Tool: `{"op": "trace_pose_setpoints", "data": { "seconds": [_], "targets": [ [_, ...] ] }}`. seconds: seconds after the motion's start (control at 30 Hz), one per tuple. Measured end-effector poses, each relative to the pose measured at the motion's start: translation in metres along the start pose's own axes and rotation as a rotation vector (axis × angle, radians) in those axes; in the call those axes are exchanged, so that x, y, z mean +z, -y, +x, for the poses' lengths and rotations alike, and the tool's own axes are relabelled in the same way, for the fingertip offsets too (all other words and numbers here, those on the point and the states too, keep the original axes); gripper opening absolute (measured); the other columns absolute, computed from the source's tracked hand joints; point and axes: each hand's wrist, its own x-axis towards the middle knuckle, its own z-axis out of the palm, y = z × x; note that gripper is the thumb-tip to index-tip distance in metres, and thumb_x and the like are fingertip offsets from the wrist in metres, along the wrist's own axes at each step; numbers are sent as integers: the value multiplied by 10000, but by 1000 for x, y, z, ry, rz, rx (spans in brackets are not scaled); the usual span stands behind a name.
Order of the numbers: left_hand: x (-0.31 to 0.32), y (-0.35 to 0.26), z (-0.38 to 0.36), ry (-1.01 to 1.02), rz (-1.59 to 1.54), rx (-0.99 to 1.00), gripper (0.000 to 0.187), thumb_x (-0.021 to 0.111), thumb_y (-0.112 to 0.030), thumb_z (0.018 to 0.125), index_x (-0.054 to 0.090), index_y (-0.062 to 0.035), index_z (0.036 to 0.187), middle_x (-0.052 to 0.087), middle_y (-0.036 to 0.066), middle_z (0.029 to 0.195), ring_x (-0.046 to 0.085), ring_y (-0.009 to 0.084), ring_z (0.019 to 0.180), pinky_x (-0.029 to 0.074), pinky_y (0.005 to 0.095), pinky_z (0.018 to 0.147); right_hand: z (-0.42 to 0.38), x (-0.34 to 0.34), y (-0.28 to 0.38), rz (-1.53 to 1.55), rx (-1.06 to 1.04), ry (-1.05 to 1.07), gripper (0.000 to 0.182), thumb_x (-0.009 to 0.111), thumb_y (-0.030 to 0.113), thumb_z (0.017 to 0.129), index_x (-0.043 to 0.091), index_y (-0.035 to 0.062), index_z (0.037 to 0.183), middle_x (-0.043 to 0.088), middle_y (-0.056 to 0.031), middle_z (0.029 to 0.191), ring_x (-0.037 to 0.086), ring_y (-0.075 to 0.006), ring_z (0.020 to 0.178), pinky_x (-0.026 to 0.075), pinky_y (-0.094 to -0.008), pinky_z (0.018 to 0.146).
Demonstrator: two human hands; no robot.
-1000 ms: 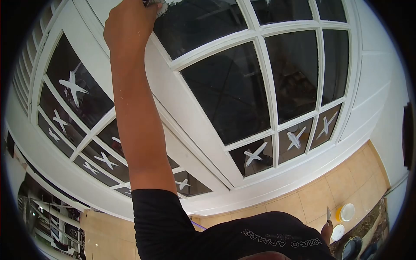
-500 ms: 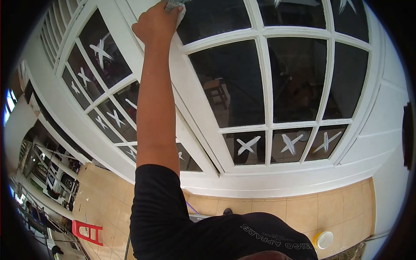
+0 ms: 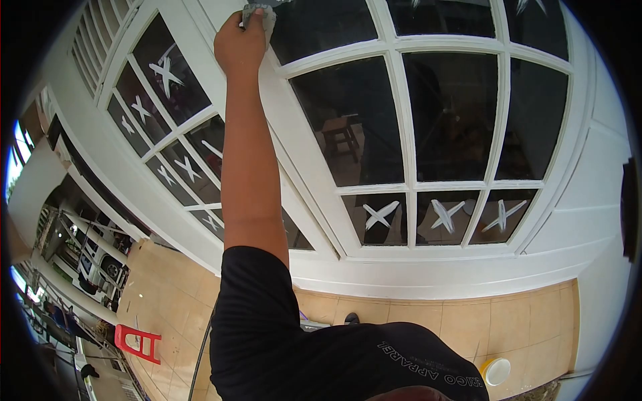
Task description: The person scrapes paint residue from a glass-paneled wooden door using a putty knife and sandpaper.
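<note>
My left arm reaches up along the white door frame (image 3: 304, 190). At the top of the view, my left hand (image 3: 241, 43) is closed around a crumpled grey wad of paper or cloth (image 3: 267, 21); I cannot tell which. The wad is at the left edge of a dark upper glass pane (image 3: 321, 30), over the white frame. Part of the wad is hidden by the fingers. My right hand is out of view.
White brushed crosses mark several panes, such as this cross (image 3: 381, 215). A slatted shutter (image 3: 100, 40) stands at upper left. On the tiled floor (image 3: 394, 312) are a red plastic stool (image 3: 138, 343) and a yellow-rimmed tub (image 3: 496, 371). A dark shoe (image 3: 352, 319) shows below.
The view has shifted slightly, moving the left door and stool a little right. My left hand stays at the pane's edge, still gripping the grey wad.
</note>
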Motion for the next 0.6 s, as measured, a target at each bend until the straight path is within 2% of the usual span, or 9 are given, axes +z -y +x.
{"op": "trace_pose_setpoints", "data": {
  "seconds": [0.07, 0.17, 0.27, 0.37, 0.4, 0.43, 0.5, 0.53, 0.6],
  "targets": [
    [7, -8, -16, -43, 107, 181, 497, 645, -558, 960, 744, -149, 1225, 752, 128, 1191, 688, 295, 1168, 517, 455, 984, -50, -2, 40, -12, -18, 10, 342, 503, 199, 1008, 643, -105, 1079, 684, -258, 927, 701, -336, 759, 576, -451, 699],
    [39, -13, -44, 20, 82, 514, 440, 551, -412, 1051, 636, -92, 1342, 702, 183, 1277, 590, 379, 1314, 387, 581, 1139, -73, -3, 61, -47, -51, 36, 343, 504, 202, 1008, 643, -104, 1076, 683, -254, 924, 698, -333, 754, 575, -451, 695],
    [42, -10, -49, -125, 88, 410, 293, 556, -354, 1050, 674, -114, 1169, 762, 118, 1121, 573, 390, 1318, 383, 573, 1158, -70, -8, 79, -75, -94, 55, 344, 504, 206, 1009, 642, -103, 1073, 683, -250, 921, 695, -330, 749, 575, -450, 690],
    [52, 4, -36, -70, 94, 522, 374, 509, -356, 1084, 583, -64, 1306, 708, 199, 1251, 591, 419, 1295, 349, 567, 1191, -87, -8, 79, -103, -106, 80, 346, 505, 209, 1010, 642, -102, 1070, 682, -246, 919, 691, -327, 745, 574, -450, 686],
    [44, -17, -47, -122, 85, 699, 300, 634, -247, 986, 609, -8, 1167, 684, 248, 1152, 654, 464, 1048, 477, 609, 903, -96, -10, 80, -112, -109, 86, 346, 505, 211, 1010, 642, -102, 1069, 682, -245, 918, 690, -326, 743, 574, -450, 684],
    [36, -24, -50, -118, 83, 696, 300, 634, -247, 986, 609, -8, 1167, 684, 248, 1152, 654, 464, 1048, 477, 609, 903, -98, -13, 79, -122, -116, 90, 347, 505, 212, 1010, 642, -102, 1068, 682, -244, 917, 689, -325, 742, 573, -450, 683],
    [26, -31, -48, 239, -60, 278, 312, 552, -182, 1032, 503, 26, 1259, 617, 298, 1268, 591, 538, 1113, 395, 676, 1033, -96, -18, 86, -133, -140, 95, 347, 506, 214, 1011, 641, -101, 1066, 681, -241, 915, 687, -323, 739, 573, -450, 680],
    [41, -16, -44, 8, 123, 340, 376, 624, -270, 1012, 593, -36, 1304, 669, 224, 1266, 656, 463, 1030, 518, 616, 950, -95, -18, 88, -138, -150, 100, 348, 506, 215, 1011, 641, -101, 1065, 681, -240, 914, 686, -322, 737, 573, -450, 678],
    [42, -22, -57, 39, -30, 356, 306, 579, -292, 1040, 617, -55, 1230, 712, 182, 1178, 646, 430, 1122, 428, 592, 1076, -101, -20, 90, -159, -165, 114, 349, 506, 218, 1011, 641, -100, 1063, 681, -237, 912, 684, -320, 734, 572, -450, 675]
  ]
}}
